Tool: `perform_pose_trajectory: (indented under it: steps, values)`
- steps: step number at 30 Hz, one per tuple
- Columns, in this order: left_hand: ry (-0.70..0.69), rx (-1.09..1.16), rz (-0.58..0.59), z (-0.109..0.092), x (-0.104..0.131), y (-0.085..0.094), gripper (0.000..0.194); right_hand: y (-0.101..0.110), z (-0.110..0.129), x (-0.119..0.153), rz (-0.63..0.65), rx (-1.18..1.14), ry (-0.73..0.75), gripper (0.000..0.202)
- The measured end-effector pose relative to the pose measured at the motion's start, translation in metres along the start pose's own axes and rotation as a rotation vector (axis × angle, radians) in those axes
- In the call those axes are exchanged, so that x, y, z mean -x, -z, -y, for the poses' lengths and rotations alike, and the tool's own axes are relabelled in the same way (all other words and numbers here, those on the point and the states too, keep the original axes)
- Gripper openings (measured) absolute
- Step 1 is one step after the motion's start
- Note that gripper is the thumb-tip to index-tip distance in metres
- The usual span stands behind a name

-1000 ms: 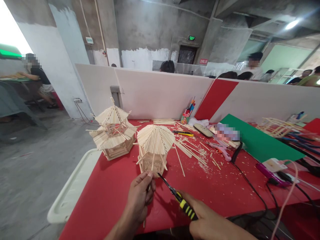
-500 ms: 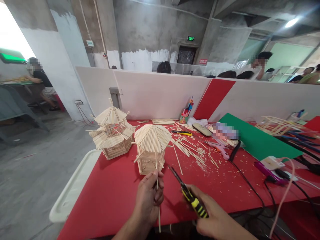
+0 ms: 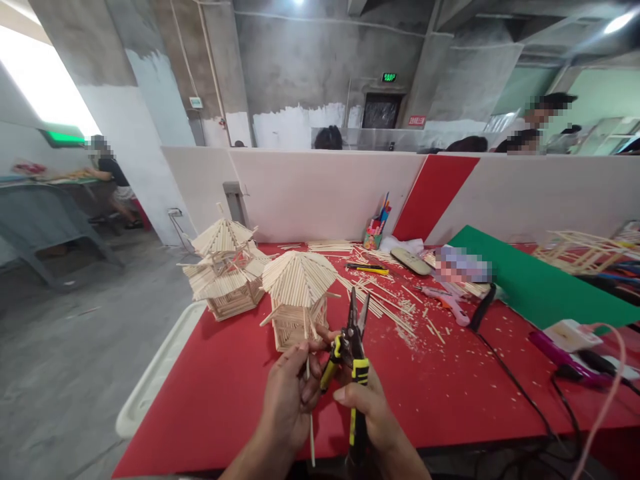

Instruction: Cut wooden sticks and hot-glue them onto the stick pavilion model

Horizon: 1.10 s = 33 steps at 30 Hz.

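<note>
Pinched in my left hand is a thin wooden stick, its upper end up against the front of a small stick-built pavilion. My right hand grips black-and-yellow pliers; their jaws are spread and point away from me. Fingers of the right hand reach across close to the left fingertips, so I cannot tell whether they touch the stick. To the left stands a taller, two-tiered stick pavilion.
Loose sticks and offcuts lie on the red table. A yellow-black utility knife, a pink glue gun, a pen cup, a green board and a purple power strip with cables are around. A white partition stands behind.
My right hand has swung left and up with the pliers, which have gone from closed to spread jaws near my left hand. The left hand keeps the stick at the pavilion.
</note>
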<state>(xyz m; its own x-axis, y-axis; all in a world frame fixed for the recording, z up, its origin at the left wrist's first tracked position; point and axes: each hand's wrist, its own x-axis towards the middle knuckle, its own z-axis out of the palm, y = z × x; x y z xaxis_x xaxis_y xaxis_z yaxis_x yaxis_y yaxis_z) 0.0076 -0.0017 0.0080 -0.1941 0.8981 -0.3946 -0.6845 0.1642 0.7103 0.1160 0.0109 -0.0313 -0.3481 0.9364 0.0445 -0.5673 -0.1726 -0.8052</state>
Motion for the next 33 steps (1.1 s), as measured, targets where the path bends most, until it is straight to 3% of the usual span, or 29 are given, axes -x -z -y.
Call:
perform_pose_trajectory:
  steps: [7, 23, 27, 33]
  values:
    - [-0.032, -0.003, 0.007, 0.001, 0.001, 0.002, 0.032, -0.004, -0.006, -0.004, 0.101, -0.045, 0.028, 0.063]
    - [-0.019, -0.022, 0.011, -0.005, 0.001, 0.008, 0.029, -0.010, -0.013, 0.001, 0.059, -0.058, -0.021, 0.057]
    - [-0.040, -0.131, 0.002, -0.020, -0.002, 0.025, 0.027, -0.011, -0.017, 0.005, 0.034, -0.118, -0.057, 0.056]
    - [-0.055, -0.439, 0.048, -0.063, -0.008, 0.054, 0.021, -0.025, -0.005, 0.002, 0.063, -0.316, -0.123, 0.065]
